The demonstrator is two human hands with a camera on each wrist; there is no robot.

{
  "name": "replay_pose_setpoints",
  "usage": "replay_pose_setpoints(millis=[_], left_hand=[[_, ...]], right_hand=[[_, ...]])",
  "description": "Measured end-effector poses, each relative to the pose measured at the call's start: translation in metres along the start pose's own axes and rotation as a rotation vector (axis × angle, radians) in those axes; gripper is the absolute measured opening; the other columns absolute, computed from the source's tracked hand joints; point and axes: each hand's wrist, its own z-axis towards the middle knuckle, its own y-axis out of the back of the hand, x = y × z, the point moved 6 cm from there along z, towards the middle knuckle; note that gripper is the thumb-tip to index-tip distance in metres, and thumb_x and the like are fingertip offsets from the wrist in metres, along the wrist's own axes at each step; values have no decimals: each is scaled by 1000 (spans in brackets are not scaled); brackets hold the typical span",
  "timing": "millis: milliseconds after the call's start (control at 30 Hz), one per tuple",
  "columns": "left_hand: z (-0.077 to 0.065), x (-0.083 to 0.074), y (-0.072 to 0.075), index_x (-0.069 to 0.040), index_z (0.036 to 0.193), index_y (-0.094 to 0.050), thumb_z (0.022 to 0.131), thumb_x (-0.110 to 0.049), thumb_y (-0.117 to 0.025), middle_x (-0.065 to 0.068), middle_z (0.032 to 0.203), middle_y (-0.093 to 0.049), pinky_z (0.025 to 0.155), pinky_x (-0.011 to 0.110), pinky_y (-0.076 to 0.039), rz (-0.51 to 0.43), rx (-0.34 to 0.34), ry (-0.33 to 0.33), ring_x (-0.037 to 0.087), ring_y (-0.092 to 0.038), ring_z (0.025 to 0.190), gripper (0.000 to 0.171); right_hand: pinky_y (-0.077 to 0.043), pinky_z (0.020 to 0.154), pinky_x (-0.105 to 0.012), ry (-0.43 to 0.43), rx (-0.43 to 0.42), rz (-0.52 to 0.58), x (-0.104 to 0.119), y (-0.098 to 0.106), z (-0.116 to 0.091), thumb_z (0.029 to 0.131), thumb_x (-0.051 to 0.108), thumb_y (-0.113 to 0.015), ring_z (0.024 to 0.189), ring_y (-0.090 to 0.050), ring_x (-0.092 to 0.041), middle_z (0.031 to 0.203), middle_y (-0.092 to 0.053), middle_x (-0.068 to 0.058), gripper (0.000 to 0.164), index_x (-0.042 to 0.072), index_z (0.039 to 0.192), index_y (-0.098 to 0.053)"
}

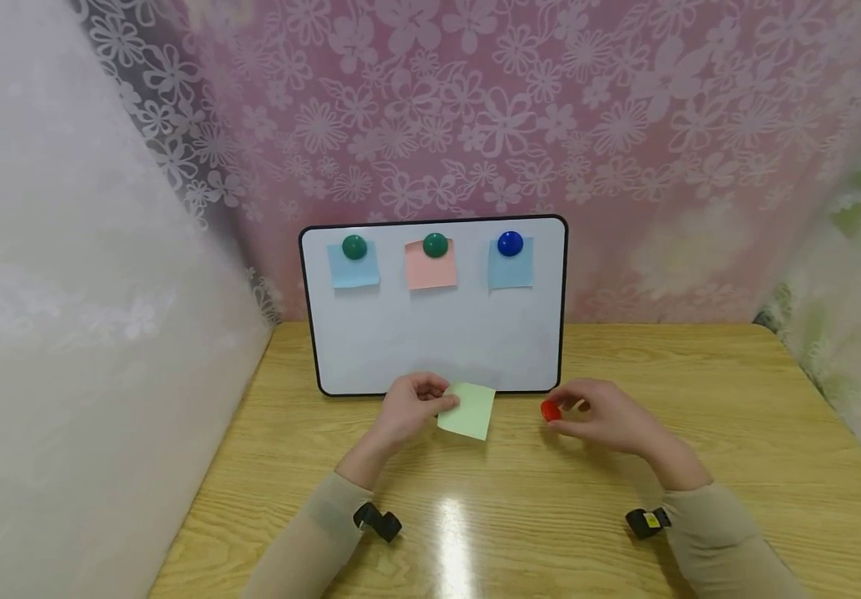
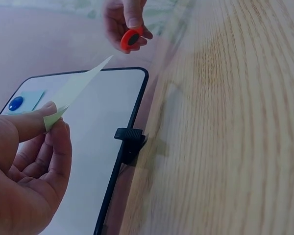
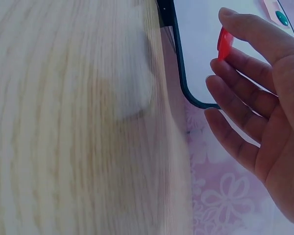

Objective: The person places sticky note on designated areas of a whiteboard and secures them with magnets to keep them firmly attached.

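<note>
My left hand (image 1: 409,409) pinches a pale green sticky note (image 1: 469,411) by its left edge, in front of the lower edge of the whiteboard (image 1: 430,341). In the left wrist view the note (image 2: 78,88) shows nearly edge-on between thumb and fingers. A round red magnet (image 1: 550,410) is held between the thumb and fingers of my right hand (image 1: 606,416), near the board's lower right corner. The magnet's dark underside shows in the left wrist view. On the board's upper part, two green magnets (image 1: 354,247) and a blue magnet (image 1: 510,244) sit over notes.
Under the magnets are a left blue note (image 1: 355,273), a pink note (image 1: 432,273) and a right blue note (image 1: 511,271). The board leans upright at the back of the wooden table (image 1: 535,524). A black clip (image 2: 130,139) grips its lower edge. A flowered curtain (image 1: 437,108) hangs behind.
</note>
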Motion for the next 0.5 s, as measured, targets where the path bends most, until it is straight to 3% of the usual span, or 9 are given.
replay_pose_setpoints(millis=[233,500], left_hand=[[0,1,9,-2,112,-77,98,-18,-82,4,99,-74,79,40,-57,38,-57,-4,18,-65,88,22],[4,6,17,-5,114,-77,100,-21,-80,4,101,-73,80,37,-55,47,-95,0,19,-65,92,22]], right_hand=[[-61,88,-47,-3,-3,-24,6,-4,10,95,25,-86,102,-68,-23,110,-72,8,31,15,122,-76],[-61,86,-42,15,-48,-15,18,-9,22,92,24,-89,100,-68,-19,109,-72,7,33,14,121,-77]])
